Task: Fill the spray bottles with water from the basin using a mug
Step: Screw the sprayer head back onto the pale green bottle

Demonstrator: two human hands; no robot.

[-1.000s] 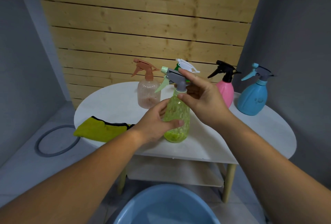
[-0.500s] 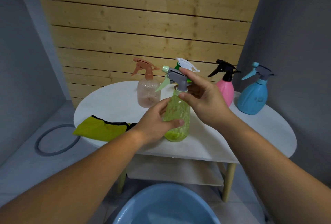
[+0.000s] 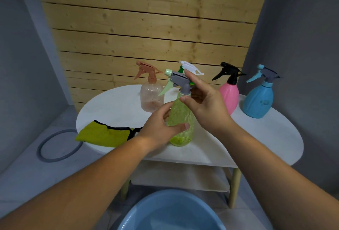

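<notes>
Green bottle (image 3: 182,114) upright on table (image 3: 256,138).
Left hand (image 3: 157,130) grips its body; right hand (image 3: 205,106) pinches its neck; mark on blue bottle (image 3: 258,99) unreadable.

— Where's the green spray bottle (image 3: 181,127)?
— Upright on the counter (image 3: 266,138). The left hand (image 3: 161,128) grips its body; the right hand (image 3: 207,104) holds its grey spray head (image 3: 180,80), thumb at the collar.
— The basin (image 3: 170,215)?
— Below, before the counter.
</notes>
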